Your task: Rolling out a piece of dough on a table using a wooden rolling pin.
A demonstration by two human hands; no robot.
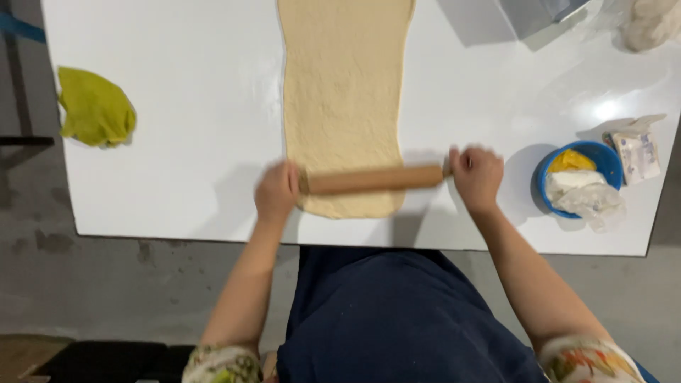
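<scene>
Head view, looking straight down on a white counter (177,142)

Dough (344,99): one long pale sheet, laid lengthwise away from the person, running from the near part of the counter up past the top edge of the view. Surface matte and slightly dimpled; near end rounded, sides gently wavy.

Pin (374,179): wooden rolling pin, lying crosswise on the near end of the dough, tilted a little, its right end slightly farther from the person. A short strip of dough shows on the near side of the pin.

Left hand (277,191): grip clenched over the pin's left handle, just off the dough's left edge; knuckles up, handle hidden under the fingers.

Right hand (477,174): grip clenched over the right handle, on bare counter to the right of the dough. Edges of this hand are blurred.

Both forearms reach out from the near edge of the counter; patterned sleeves (220,363) at the bottom of the view, dark apron (397,312) between them.

Surroundings: yellow cloth (96,108) crumpled at the far left of the counter, well apart from the dough. Blue bowl (578,177) near the right hand, holding something yellow and crinkled clear plastic. Small white packet (637,152) just beside the bowl on its right. Grey box (539,14) at the top right, cut off by the edge of the view
</scene>
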